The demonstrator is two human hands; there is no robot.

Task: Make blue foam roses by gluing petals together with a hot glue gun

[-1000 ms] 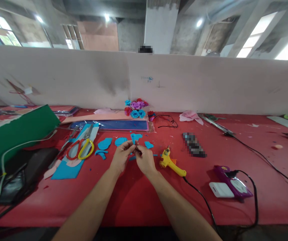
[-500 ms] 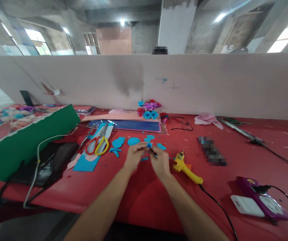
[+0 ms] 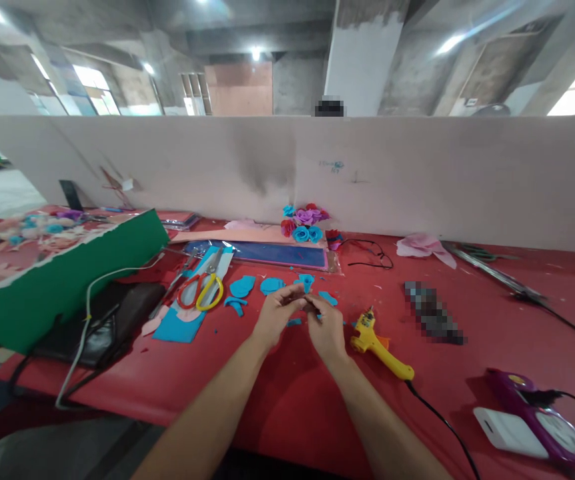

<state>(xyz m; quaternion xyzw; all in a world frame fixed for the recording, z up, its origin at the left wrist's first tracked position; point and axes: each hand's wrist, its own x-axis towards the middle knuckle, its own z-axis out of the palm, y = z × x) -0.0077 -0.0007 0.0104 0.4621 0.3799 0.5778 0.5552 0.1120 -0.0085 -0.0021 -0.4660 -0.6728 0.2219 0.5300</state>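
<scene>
My left hand (image 3: 273,315) and my right hand (image 3: 328,327) meet over the red table, both closed in pinches with fingertips together. A small rolled blue flower centre showed between these fingertips half a second ago; now the fingers mostly hide it. Just beyond the fingertips lies a blue cut petal piece (image 3: 307,280). More blue cut-outs (image 3: 241,287) lie to the left of my hands, with another blue piece (image 3: 327,298) behind my right hand. To the right of that hand a yellow glue gun (image 3: 380,350) rests on the table.
Red-and-yellow-handled scissors (image 3: 210,291) lie on blue sheets (image 3: 177,330) at left. Finished flowers (image 3: 307,223) stand behind, by a pale partition (image 3: 192,160). A green board (image 3: 67,283) and black bag (image 3: 132,313) are farther left. A purple power strip (image 3: 542,420) with cords sits right.
The view has shifted, so everything appears slightly right and lower. My fingers have closed over the small blue flower centre, which showed plainly between them before.
</scene>
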